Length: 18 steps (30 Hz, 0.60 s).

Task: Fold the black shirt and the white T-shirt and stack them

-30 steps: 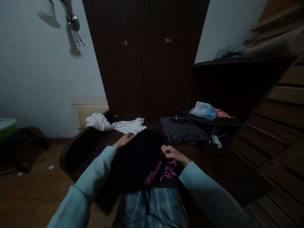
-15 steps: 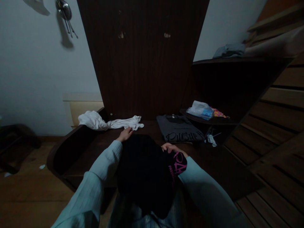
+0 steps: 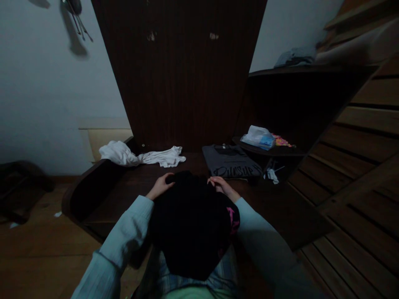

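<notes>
A black garment with pink lettering (image 3: 193, 224) lies bunched on the dark wooden surface (image 3: 124, 187) and hangs toward my lap. My left hand (image 3: 160, 185) grips its far left edge, fingers curled over the cloth. At the far right edge, my right hand (image 3: 220, 185) pinches the same garment. Both sleeves are pale blue. Just beyond my right hand lies a folded grey T-shirt with printed lettering (image 3: 232, 165). A crumpled white garment (image 3: 140, 155) lies beyond my left hand at the back left.
A tall dark wooden panel (image 3: 181, 74) rises behind the surface. To the right, a low shelf holds a plastic bag (image 3: 258, 137) and something colourful; folded cloth (image 3: 293, 57) sits on a higher ledge. Wooden slats fill the right side. Wooden floor lies at left.
The black garment has been folded up and gathered, hiding most of the pink lettering. Both hands moved closer together at its far edge. The view shifted slightly down.
</notes>
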Available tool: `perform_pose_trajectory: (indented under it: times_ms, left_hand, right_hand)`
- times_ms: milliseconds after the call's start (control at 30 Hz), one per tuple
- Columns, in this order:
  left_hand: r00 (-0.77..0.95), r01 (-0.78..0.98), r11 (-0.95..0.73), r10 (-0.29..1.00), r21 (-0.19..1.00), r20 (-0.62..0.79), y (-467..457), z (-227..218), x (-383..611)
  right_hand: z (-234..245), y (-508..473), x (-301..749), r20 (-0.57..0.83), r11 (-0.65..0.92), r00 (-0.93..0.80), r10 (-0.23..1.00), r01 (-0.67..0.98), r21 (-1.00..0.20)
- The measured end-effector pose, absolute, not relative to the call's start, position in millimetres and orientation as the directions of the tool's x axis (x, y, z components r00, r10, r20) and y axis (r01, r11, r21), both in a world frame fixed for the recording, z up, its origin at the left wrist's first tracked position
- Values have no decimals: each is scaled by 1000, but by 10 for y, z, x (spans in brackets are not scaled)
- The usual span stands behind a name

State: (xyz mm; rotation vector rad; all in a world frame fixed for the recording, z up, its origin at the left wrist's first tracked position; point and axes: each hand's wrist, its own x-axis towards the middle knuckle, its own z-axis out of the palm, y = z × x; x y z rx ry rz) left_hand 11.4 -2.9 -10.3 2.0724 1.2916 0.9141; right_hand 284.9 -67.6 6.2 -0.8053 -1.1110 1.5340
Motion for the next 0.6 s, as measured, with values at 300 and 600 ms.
perform_pose_trajectory:
  times_ms: [300,600]
  left_hand:
    - [-349,385,-259,848,886,399,-8,68,-131]
    - [-615,387,-50,730,921,298,-40,116,-318]
  right_hand:
    - [33,-627,2885,96,102,37,995,-387,-916]
    - [-78,-657,2794,197,198,-190,962,-15,-980]
